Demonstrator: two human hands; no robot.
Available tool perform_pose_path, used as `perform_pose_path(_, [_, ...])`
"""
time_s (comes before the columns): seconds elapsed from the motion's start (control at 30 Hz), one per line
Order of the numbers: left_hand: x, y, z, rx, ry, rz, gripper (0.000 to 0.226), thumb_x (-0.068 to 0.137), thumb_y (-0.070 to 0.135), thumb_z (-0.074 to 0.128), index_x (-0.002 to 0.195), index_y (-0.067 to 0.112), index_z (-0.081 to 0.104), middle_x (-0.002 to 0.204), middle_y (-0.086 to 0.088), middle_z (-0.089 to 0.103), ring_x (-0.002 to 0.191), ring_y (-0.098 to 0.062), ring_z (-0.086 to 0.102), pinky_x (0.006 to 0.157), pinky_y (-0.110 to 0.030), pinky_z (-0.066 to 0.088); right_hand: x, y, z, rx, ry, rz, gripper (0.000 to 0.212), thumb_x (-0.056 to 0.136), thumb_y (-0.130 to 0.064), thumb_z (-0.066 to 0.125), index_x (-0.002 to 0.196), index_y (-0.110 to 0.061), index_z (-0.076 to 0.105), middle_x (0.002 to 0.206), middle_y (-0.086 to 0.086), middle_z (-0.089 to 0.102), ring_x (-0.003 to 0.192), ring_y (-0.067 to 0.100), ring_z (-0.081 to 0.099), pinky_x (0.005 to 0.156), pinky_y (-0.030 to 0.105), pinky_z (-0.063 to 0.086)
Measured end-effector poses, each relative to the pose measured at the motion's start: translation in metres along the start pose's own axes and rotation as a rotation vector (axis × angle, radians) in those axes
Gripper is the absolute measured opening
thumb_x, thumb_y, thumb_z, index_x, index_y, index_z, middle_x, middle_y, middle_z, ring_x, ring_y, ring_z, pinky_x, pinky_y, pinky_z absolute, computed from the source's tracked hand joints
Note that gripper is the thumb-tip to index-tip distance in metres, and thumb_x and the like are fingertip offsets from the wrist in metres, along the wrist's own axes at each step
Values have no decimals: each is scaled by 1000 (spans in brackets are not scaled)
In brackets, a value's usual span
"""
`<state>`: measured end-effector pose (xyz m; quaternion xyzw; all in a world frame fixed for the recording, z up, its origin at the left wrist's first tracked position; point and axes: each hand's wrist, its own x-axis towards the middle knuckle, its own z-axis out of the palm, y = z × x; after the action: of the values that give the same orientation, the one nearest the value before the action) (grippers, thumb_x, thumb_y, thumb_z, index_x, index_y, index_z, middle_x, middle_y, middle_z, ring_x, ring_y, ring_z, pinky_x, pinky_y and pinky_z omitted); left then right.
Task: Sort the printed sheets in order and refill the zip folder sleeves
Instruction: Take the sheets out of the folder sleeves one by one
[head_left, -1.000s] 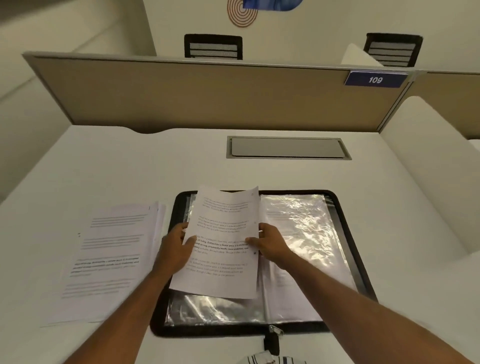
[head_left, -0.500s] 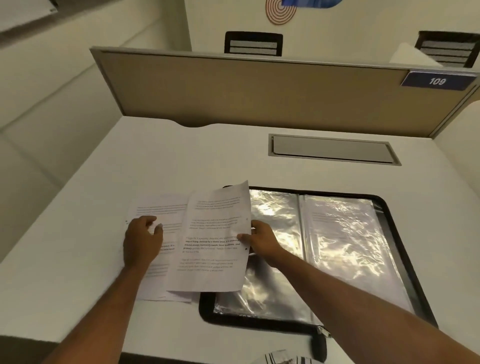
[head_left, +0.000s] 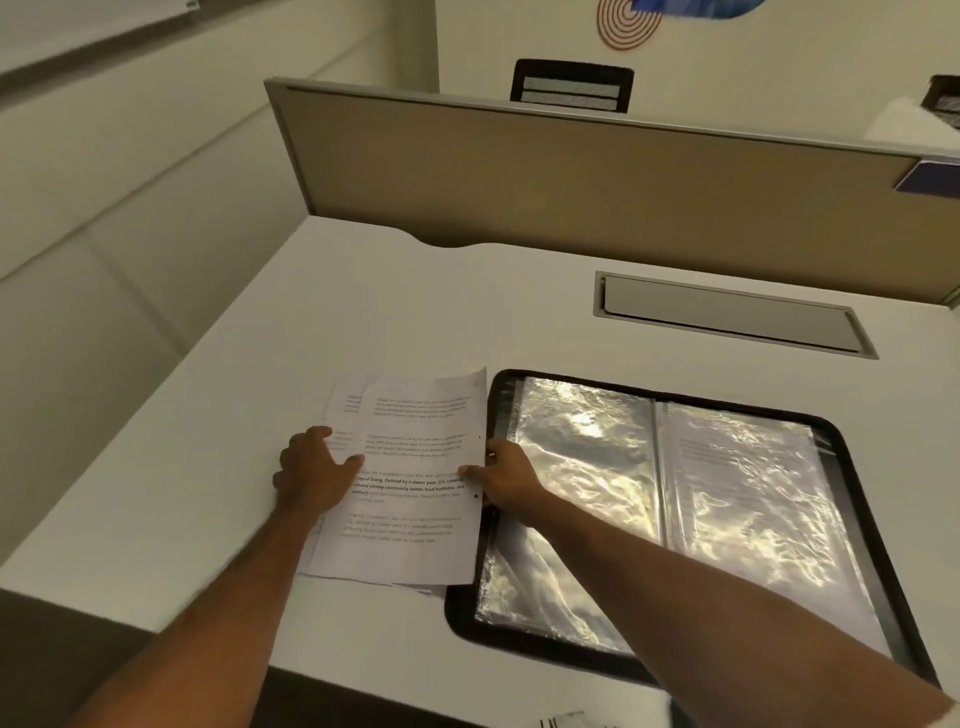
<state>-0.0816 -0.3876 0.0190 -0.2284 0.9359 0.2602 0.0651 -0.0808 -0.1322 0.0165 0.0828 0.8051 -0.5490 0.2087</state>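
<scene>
On the desk, left of the folder: the sheet is now over the stack.

Changes:
- 1 s ago both hands held it above the folder's left half.
- 0.5 s ago it was halfway across, carried by the right hand alone, with the left already on the stack.
- Now its right edge sits just beside the folder rim, roughly squared over the stack. The top corner looks a bit lifted, so I can't tell if it's fully down.

Hands:
- Right hand pinches the sheet's right edge, thumb on top.
- Left hand is spread flat on the stack, thumb touching the sheet's left edge.

My read: this is still the collect-and-sort phase. The sheet joins the stack, and refilling hasn't started. The left sleeve looks empty. The right sleeve has a page inside, which probably comes out too.

Counts:
- 1 loose sheet in hand.
- 1 stack. I can't count it, only a few offset edges show.
- 1 folder, lying open, with 2 sleeves showing and 1 page filed.
- 2 hands.
- Beyond: 1 divider, 1 hatch, 2 chair backs.
</scene>
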Motion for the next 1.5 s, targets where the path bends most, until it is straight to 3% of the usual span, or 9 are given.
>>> perform_pose_path(0.27, [-1, 2, -1, 5, 17, 9, 70, 82, 42, 75, 140, 16, 45, 141, -12, 46, 131, -33, 41, 105, -54, 37, 0, -18, 14, -395, 53, -17, 49, 84, -32, 76, 117, -7, 49, 109, 8, 63, 88, 28, 70, 71, 41, 62])
perform_pose_path(0.43, [-3, 3, 1, 16, 15, 30, 70, 81, 42, 76, 139, 16, 46, 139, -13, 47, 129, -34, 42, 102, -53, 39, -5, -20, 12, -231, 8, 88, 35, 84, -1, 71, 110, -5, 48, 106, 13, 59, 79, 32, 72, 65, 46, 62])
perform_pose_path(0.63, [-3, 2, 0, -13, 6, 33, 68, 82, 39, 76, 138, 14, 47, 139, -15, 45, 130, -35, 41, 102, -55, 40, -11, -20, 15, -172, -44, 154, 24, 85, 1, 71, 81, -8, 49, 78, 6, 59, 80, 35, 73, 70, 46, 62])
perform_pose_path(0.77, [-4, 2, 0, 1, 13, 21, 66, 82, 40, 75, 137, 15, 48, 138, -14, 46, 129, -34, 42, 101, -55, 41, -17, -10, 22, -140, -31, 208, 20, 87, -4, 71, 100, 8, 62, 80, 14, 68, 52, 19, 69, 57, 36, 62])
perform_pose_path(0.87, [-3, 1, -1, -17, 10, 14, 65, 82, 38, 76, 136, 14, 49, 137, -15, 47, 129, -35, 42, 101, -55, 41, -25, -13, 28, -60, -61, 274, 26, 87, -6, 72, 105, 9, 60, 90, 21, 72, 61, 26, 72, 60, 36, 63])
perform_pose_path(1.03, [-2, -3, -3, -2, 15, 9, 65, 83, 38, 75, 136, 13, 49, 137, -16, 47, 128, -36, 43, 101, -55, 42, -41, -15, 33, 3, -148, 295, 28, 89, -7, 71, 108, 10, 58, 82, 17, 67, 55, 20, 66, 53, 29, 60])
perform_pose_path(1.17, [-2, -3, -1, 13, 12, 8, 65, 83, 39, 75, 136, 14, 49, 137, -16, 47, 128, -36, 43, 101, -55, 42, -46, -11, 32, -150, -108, 224, 19, 90, -14, 71, 94, 3, 62, 86, 19, 73, 71, 30, 74, 68, 40, 63])
perform_pose_path(1.27, [-1, -2, 0, 31, 16, 0, 65, 83, 40, 75, 137, 14, 49, 138, -15, 47, 129, -36, 43, 101, -55, 42, -47, -9, 29, -296, -133, 136, 22, 89, -22, 72, 89, -1, 65, 81, 11, 72, 72, 25, 73, 73, 41, 63])
perform_pose_path(1.5, [-13, 16, 16, 110, 127, 110, 68, 82, 37, 75, 137, 8, 48, 141, -16, 42, 128, -37, 40, 100, -57, 38, -55, 14, -15, -658, 136, -266, 40, 91, -35, 64, 126, -16, 59, 120, 4, 62, 111, 21, 56, 93, 37, 50])
